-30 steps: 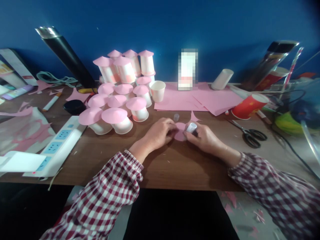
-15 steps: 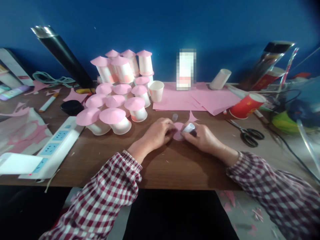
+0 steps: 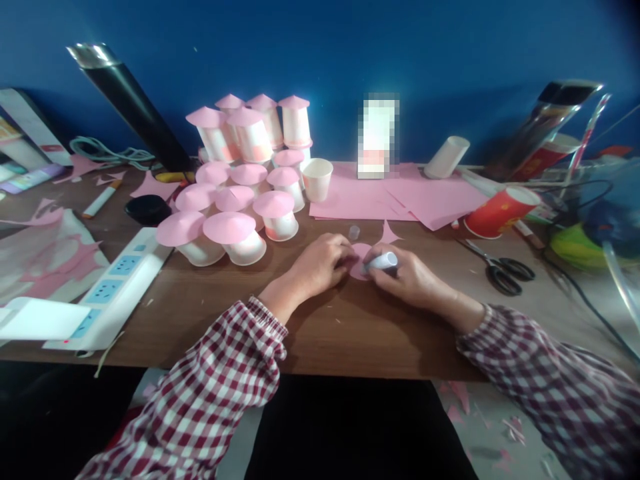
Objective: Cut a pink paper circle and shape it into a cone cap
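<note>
A craft workspace: a wooden desk (image 3: 200, 313) crowded with pink-capped paper cups (image 3: 235, 237), pink paper sheets (image 3: 395, 197), scissors (image 3: 500, 270) and a power strip (image 3: 117, 287).

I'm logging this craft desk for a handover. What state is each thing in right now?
left hand: pressing down the pink paper circle.
right hand: shut on the glue stick, tip at the circle.
small cap: off, standing on the table.
scissors: lying closed.
red cup: tipped on its side.
plain paper cup: upright, open.
</note>
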`<control>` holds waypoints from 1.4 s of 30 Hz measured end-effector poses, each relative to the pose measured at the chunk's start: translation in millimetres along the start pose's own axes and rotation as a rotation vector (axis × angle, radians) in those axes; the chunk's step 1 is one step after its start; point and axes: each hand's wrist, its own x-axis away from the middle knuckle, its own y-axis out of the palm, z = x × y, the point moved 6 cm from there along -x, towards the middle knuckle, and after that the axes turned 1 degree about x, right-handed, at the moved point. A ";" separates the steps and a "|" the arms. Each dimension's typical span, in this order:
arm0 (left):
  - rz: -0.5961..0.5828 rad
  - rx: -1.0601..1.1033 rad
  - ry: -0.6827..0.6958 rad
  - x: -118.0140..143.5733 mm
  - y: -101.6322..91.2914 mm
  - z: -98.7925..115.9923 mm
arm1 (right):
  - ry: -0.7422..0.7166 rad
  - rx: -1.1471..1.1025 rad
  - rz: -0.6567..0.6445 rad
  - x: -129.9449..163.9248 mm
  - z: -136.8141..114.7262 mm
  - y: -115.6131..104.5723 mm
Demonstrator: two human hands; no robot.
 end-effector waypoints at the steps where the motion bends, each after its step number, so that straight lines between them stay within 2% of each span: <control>1: 0.001 0.001 0.002 0.1 0.1 0.0 | -0.005 -0.011 -0.023 0.2 0.7 0.5; 4: 0.014 0.002 -0.001 0.4 -0.3 -0.2 | -0.018 -0.043 -0.049 1.6 3.4 0.1; 9: 0.011 0.001 -0.005 0.6 -0.5 0.6 | -0.048 -0.053 0.012 3.1 4.2 -3.4; 15: 0.003 0.008 -0.007 0.2 -0.8 1.5 | 0.009 -0.121 -0.057 2.6 5.4 -1.7; 21: 0.008 0.009 -0.018 -0.3 -2.1 1.7 | 0.071 -0.116 0.049 2.8 10.0 -7.2; 28: 0.000 0.013 -0.014 -0.3 -1.5 1.4 | 0.040 -0.044 -0.008 1.0 5.4 -4.6; 35: -0.007 0.007 -0.029 -0.8 -2.6 3.0 | 0.071 -0.024 0.076 1.8 8.9 -7.4; 42: -0.007 0.007 -0.035 -0.1 -1.7 1.3 | 0.080 -0.063 0.013 1.7 9.4 -5.9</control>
